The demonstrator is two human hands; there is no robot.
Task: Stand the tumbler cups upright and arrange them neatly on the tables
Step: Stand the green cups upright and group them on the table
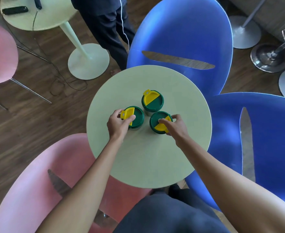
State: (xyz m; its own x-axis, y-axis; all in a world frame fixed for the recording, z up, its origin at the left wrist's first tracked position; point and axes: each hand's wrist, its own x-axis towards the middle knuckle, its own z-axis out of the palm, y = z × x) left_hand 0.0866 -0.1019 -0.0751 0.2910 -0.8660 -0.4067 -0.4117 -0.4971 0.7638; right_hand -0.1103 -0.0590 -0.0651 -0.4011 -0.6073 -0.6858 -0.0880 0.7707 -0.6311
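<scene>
Together, both bare arms reach forward over the round table (138,162). Left hand (119,123) has its grip clamped on the left cup (135,117), thumb on the lid. Right hand (175,126) grips the right cup (156,121) likewise. A third cup (152,100) stands upright behind, untouched.

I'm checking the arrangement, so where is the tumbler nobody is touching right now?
In the head view, the untouched tumbler stands upright at the far side of the round table, beyond and between the two tumblers held by the left hand and right hand.
</scene>
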